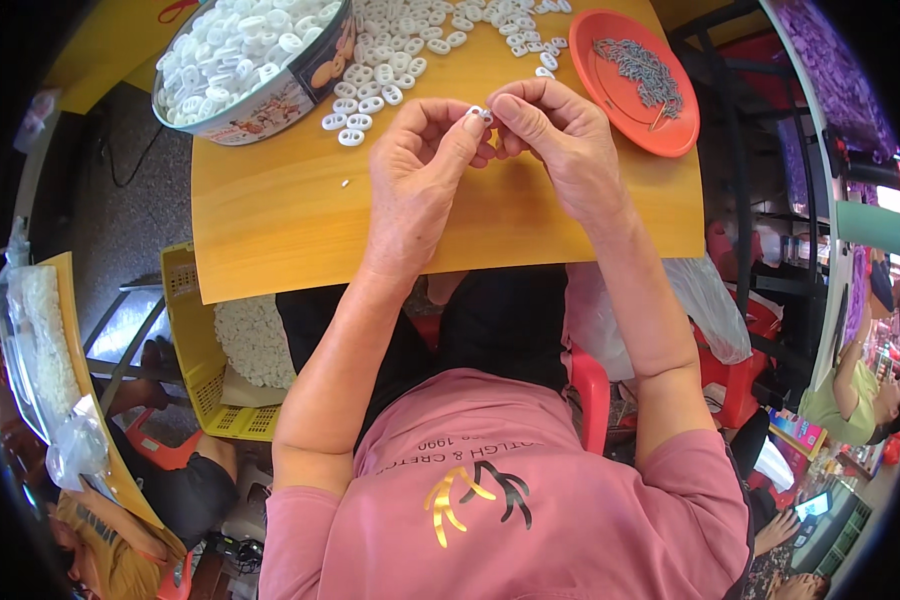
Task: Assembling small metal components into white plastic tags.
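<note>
In front of my chest, above the wooden table (310,220), both hands meet at their fingertips. My left hand (420,165) pinches a small white plastic piece (482,113) with holes between thumb and fingers. My right hand (560,140) is closed right beside it, thumb against the forefinger; whatever it grips is hidden by the fingers. Just beyond lie several loose white oval pieces (351,137), each with two holes. To the right of my right hand, a red plate (625,125) carries a heap of small grey metal parts (640,75), perhaps springs or pins.
A round tin (270,105) heaped with white pieces stands at the far left. One tiny white bit (345,183) lies on the table. Below the left edge is a yellow crate (195,350) beside a white heap (253,340). Other people sit at left and right.
</note>
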A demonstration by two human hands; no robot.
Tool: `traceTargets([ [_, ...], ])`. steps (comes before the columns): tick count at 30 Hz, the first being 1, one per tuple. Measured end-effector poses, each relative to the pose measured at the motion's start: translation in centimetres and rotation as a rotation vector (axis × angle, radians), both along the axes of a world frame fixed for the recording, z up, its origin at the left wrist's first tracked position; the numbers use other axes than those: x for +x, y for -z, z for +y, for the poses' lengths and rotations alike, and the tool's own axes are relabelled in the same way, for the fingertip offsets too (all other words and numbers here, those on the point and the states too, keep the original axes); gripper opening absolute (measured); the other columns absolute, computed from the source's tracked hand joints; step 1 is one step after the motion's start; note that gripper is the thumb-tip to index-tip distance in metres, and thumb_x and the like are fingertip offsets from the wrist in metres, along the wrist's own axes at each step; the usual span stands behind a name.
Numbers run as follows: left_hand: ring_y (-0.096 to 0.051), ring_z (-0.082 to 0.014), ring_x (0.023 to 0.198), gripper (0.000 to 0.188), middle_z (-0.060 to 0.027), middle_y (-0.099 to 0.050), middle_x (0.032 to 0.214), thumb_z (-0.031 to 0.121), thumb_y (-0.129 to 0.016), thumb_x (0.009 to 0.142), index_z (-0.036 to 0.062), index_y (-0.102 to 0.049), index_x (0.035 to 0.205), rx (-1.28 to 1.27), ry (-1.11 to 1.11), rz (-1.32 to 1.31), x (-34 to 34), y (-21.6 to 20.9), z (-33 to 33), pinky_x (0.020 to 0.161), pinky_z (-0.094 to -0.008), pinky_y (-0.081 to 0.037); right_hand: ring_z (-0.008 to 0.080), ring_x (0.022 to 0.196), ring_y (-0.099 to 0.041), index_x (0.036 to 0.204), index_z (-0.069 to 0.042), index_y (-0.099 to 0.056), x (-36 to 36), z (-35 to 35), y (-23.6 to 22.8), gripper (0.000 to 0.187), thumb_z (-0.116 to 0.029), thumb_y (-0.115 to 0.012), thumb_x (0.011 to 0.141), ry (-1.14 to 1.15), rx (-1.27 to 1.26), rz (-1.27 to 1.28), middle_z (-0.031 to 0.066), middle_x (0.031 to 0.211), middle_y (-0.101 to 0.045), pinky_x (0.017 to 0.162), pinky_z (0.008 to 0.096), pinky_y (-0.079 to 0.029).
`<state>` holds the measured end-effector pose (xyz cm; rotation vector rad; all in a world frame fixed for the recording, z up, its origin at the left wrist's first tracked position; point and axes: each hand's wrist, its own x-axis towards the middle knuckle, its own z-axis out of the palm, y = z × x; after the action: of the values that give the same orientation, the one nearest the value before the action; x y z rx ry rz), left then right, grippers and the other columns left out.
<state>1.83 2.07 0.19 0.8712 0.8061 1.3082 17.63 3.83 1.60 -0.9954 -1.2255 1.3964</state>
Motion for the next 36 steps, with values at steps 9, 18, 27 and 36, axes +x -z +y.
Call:
traceTargets([
  [9, -0.062, -0.0130, 0.082, 0.017, -0.0068, -0.066, 0.091, 0.012, -0.063, 0.095, -0.0015, -0.060, 0.105, 0.017, 0.022, 0.059, -0.1, 0.0, -0.1, 0.077, -0.0272, -0.049, 0.0071, 0.071, -0.057, 0.099, 0.002, -0.066, 0.1, 0.0, -0.3, 0.018, -0.016, -0.066, 0.094, -0.009, 0.042, -0.093, 0.0023, 0.083, -0.065, 0.066, 0.0205, -0.048],
  [18, -0.061, -0.0105, 0.079, 0.015, -0.0063, -0.066, 0.087, 0.011, -0.063, 0.095, -0.0033, -0.060, 0.098, 0.015, -0.005, 0.055, 0.2, 0.3, 0.1, 0.072, -0.0240, -0.050, 0.0069, 0.070, -0.061, 0.097, 0.001, -0.066, -0.1, 0.0, -0.1, 0.017, -0.015, -0.067, 0.093, 0.034, 0.165, -0.275, 0.0026, 0.082, -0.068, 0.064, 0.0209, -0.051],
  [27, -0.063, -0.0106, 0.076, 0.013, -0.0067, -0.066, 0.085, 0.009, -0.062, 0.095, -0.0042, -0.061, 0.098, 0.013, -0.023, 0.111, 0.4, 0.2, 0.0, 0.070, -0.0238, -0.052, 0.0104, 0.069, -0.063, 0.093, 0.002, -0.064, -0.3, -0.6, 0.1, 0.012, -0.009, -0.068, 0.090, 0.136, 0.257, -0.370, 0.0044, 0.079, -0.067, 0.062, 0.0237, -0.051],
  [36, -0.063, -0.0129, 0.077, 0.016, -0.0067, -0.067, 0.085, 0.012, -0.065, 0.094, -0.0030, -0.062, 0.101, 0.003, 0.029, 0.134, -0.1, -0.4, -0.6, 0.073, -0.0253, -0.051, 0.0284, 0.066, -0.060, 0.085, 0.001, -0.061, -0.1, -0.3, -0.9, 0.009, -0.002, -0.069, 0.084, 0.164, 0.798, -0.711, 0.0111, 0.074, -0.059, 0.056, 0.0345, -0.047],
])
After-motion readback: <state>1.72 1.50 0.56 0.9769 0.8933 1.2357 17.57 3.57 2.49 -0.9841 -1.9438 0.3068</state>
